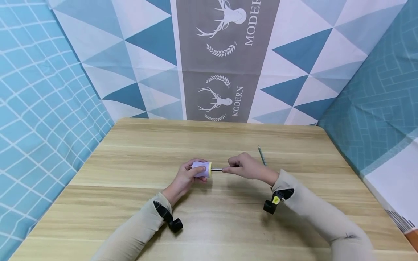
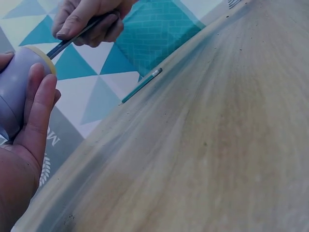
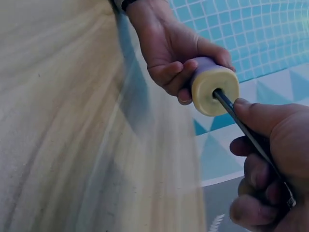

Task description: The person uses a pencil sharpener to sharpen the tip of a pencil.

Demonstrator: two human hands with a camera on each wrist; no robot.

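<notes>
My left hand grips a small purple pencil sharpener with a pale yellow end, thumb on one side and fingers round the other. A dark pencil goes into the round hole in that yellow end, as the right wrist view shows. My right hand pinches the pencil near the sharpener with thumb and forefinger, the other fingers curled in along it. In the left wrist view, the sharpener is tilted and the pencil's shaft slants up into the right hand. The pencil's tip is hidden inside the sharpener.
A green pencil lies on the wooden table, just beyond my right wrist. Patterned cloth hangs behind the table and along both sides. Each sleeved wrist bears a black strap with a small camera.
</notes>
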